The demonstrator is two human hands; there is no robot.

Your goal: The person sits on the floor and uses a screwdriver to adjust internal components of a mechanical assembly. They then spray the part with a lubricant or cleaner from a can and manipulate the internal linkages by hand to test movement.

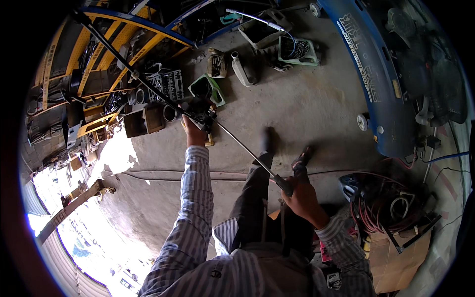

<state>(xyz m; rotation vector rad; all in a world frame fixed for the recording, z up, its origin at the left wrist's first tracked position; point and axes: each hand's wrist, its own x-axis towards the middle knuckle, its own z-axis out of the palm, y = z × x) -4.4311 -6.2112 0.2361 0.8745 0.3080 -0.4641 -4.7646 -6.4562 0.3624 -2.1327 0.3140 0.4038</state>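
Observation:
My left hand (194, 132) is stretched forward and grips a dark metal mechanism (200, 111) mounted partway along a long thin rod (148, 86). The rod runs diagonally from the upper left down to a dark handle (283, 184). My right hand (302, 197) is closed around that handle near my waist. Both sleeves are striped. My legs and sandalled feet (303, 157) show below the rod on the concrete floor.
A big blue air compressor tank (378, 79) fills the upper right. Cut green and white plastic cans (208, 88) and a socket set (168, 84) lie on the floor ahead. Yellow racks (99, 54) stand at left. Coiled red hoses and a cardboard box (396, 252) sit at right.

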